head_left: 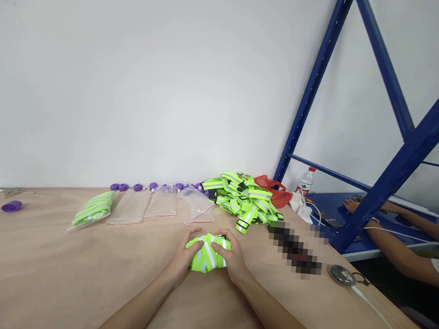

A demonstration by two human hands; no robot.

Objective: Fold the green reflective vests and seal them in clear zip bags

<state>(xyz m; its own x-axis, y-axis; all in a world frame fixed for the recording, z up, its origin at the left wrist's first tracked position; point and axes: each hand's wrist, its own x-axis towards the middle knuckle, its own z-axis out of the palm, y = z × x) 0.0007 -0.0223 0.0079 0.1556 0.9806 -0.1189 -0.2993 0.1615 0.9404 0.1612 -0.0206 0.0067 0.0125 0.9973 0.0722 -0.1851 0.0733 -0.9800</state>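
A folded bundle of neon yellow-green strap with silvery stripes (209, 254) is held between both hands, low in the middle of the view. My left hand (184, 251) grips its left side, thumb on top. On the right side, my right hand (233, 254) closes round it, with its thumb pressed on the front. Beyond the hands lies a tangled pile of the same straps with black buckles (245, 200). Clear flat bags (162, 204) lie to the left of the pile, and a filled bag (94, 208) holds more strap.
Purple caps (123, 187) line the wall, and a purple cup (12, 206) stands far left. A red bag (278, 195), bottle (306, 182), blue frame (387, 170) and corded round device (343, 275) are on the right. Another person's arms (401, 249) rest at a blue table.
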